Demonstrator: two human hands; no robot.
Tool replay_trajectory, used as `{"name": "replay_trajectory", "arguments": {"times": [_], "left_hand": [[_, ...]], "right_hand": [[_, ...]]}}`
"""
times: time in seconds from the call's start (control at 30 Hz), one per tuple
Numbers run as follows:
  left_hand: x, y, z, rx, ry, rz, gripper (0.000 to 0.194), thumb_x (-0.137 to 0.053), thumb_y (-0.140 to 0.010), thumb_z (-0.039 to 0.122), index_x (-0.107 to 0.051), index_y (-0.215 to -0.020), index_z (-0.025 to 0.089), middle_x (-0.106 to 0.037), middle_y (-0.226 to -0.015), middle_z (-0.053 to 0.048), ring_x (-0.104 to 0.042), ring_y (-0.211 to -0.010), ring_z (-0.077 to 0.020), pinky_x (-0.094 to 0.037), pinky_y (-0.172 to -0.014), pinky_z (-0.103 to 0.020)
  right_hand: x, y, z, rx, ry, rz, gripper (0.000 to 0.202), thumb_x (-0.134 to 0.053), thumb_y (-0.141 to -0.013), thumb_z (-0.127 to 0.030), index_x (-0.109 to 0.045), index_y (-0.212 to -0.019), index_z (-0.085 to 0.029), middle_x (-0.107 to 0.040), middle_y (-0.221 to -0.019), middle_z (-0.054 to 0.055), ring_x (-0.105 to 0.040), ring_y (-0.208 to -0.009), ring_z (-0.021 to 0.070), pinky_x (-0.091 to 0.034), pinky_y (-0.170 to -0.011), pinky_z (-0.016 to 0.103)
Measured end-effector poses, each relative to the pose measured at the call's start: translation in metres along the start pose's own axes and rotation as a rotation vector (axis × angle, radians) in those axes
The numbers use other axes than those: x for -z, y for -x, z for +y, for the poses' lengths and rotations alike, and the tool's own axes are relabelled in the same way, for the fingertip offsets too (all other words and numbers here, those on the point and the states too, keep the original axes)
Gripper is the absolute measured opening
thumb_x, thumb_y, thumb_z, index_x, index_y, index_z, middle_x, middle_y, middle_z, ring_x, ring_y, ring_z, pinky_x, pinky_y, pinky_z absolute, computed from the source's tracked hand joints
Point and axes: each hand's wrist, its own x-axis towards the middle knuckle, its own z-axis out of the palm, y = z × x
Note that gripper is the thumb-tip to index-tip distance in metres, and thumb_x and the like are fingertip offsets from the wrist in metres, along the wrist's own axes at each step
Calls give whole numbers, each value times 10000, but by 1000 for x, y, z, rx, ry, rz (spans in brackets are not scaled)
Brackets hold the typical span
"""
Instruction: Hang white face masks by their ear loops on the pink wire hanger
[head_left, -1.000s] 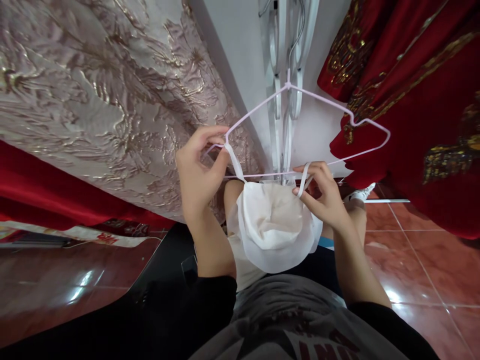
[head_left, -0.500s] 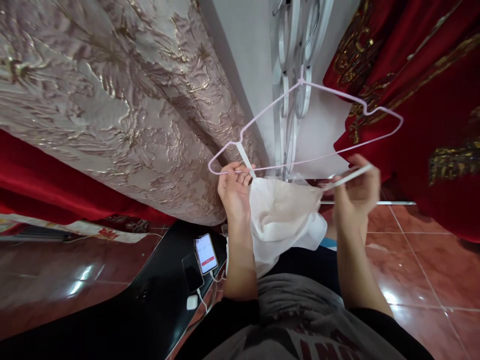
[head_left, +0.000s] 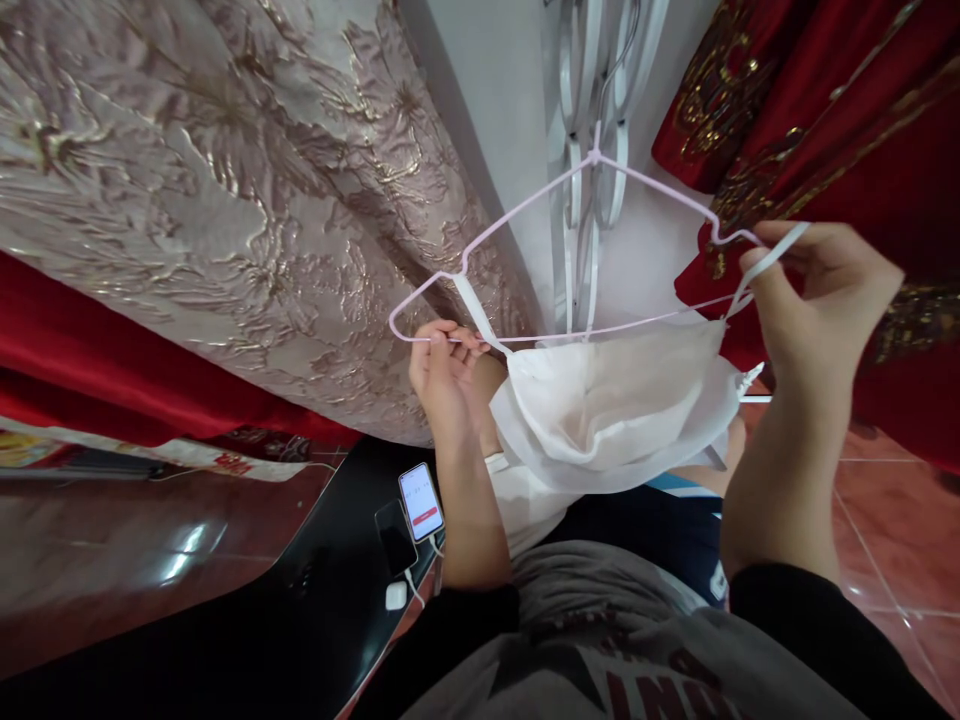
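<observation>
A pink hanger (head_left: 525,207) hangs by its hook from a white metal rack. My left hand (head_left: 448,385) is closed around the hanger's lower bar near its left end. Beside it, one white strap (head_left: 475,308) of a white garment (head_left: 607,400) is looped over the hanger's left notch. The garment hangs below the bar. At the right end, my right hand (head_left: 825,290) pinches the other white strap (head_left: 776,250) between thumb and fingers, close to the right notch. The hanger's right tip is hidden behind this hand.
Two phones, one lit (head_left: 421,503) and one dark (head_left: 395,538), lie with a small white case (head_left: 396,596) on a black surface (head_left: 247,610) at lower left. An embossed pink-gold curtain (head_left: 247,200) hangs left, red curtains (head_left: 892,130) right. The white rack (head_left: 572,200) stands ahead.
My right hand has moved right and up with the strap, to the hanger's right end. The garment is spread wider. The hanger and my left hand have shifted slightly left.
</observation>
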Motion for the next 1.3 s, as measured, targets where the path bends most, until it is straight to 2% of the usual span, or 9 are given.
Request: {"name": "replay_trajectory", "arguments": {"times": [0.17,0.33,0.47,0.6,0.77,0.87,0.97,1.13,1.3], "left_hand": [[1,2,-2,-33,16,-20,366,-898,-918,521,-693,-924,218,-683,-736,6,-727,-760,-160,-631,-786,-271],[2,1,-6,-32,-7,0,387,-895,-914,556,-697,-922,223,-679,-725,11,-717,-747,-152,-629,-805,-269],[0,2,-8,-51,4,8,408,-895,-913,569,-676,-917,225,-658,-712,21,-696,-709,-145,-616,-752,-254],[-2,8,-10,-13,51,-8,358,-887,-936,513,-690,-936,214,-665,-737,15,-704,-728,-143,-609,-741,-243],[0,10,-11,27,56,-21,336,-876,-939,499,-690,-956,221,-666,-765,8,-713,-771,-152,-612,-765,-254],[-1,9,-11,13,22,5,387,-891,-905,545,-672,-955,230,-653,-753,13,-710,-760,-160,-620,-758,-272],[-6,13,-14,-10,7,42,380,-865,-917,558,-666,-977,240,-676,-778,4,-741,-793,-176,-628,-767,-288],[-9,34,-34,-38,-84,87,283,-788,-994,501,-685,-1074,249,-779,-1057,-45,-790,-990,-179,-626,-969,-322],[-3,49,-25,16,-335,-126,315,-810,-1002,466,-760,-1214,238,-803,-1234,-94,-769,-1159,-230,-595,-1075,-381]], "right_hand": [[-3,2,27,-88,-35,115,151,-865,-853,-167,-844,-999,-134,-818,-901,65,-769,-821,163,-618,-822,364],[-3,7,31,-144,-34,151,144,-774,-976,-273,-815,-918,-147,-787,-832,61,-741,-745,154,-601,-798,368],[-6,-3,3,-1,17,9,86,-824,-897,-231,-825,-929,-151,-780,-836,59,-718,-762,148,-571,-788,357],[-8,-17,-22,258,86,-123,371,-916,-776,-267,-800,-1113,-167,-750,-1100,102,-721,-992,204,-584,-890,389],[-20,6,-52,546,-42,-53,197,-773,-909,-266,-782,-1105,-253,-735,-1018,71,-724,-1043,253,-564,-903,442],[-33,35,-59,455,-62,-310,221,-723,-971,-200,-779,-1167,-286,-822,-1114,56,-771,-1076,254,-585,-951,461],[-47,57,-49,327,76,-628,310,-696,-1034,-295,-751,-1339,-283,-846,-1233,63,-783,-1106,281,-574,-981,495],[-61,73,-33,255,215,-615,277,-652,-1078,-384,-792,-1292,-276,-863,-1124,48,-746,-984,261,-471,-974,467],[-65,78,-35,222,262,-606,297,-630,-1083,-409,-795,-1290,-274,-847,-1086,46,-696,-973,259,-421,-974,450]]}}
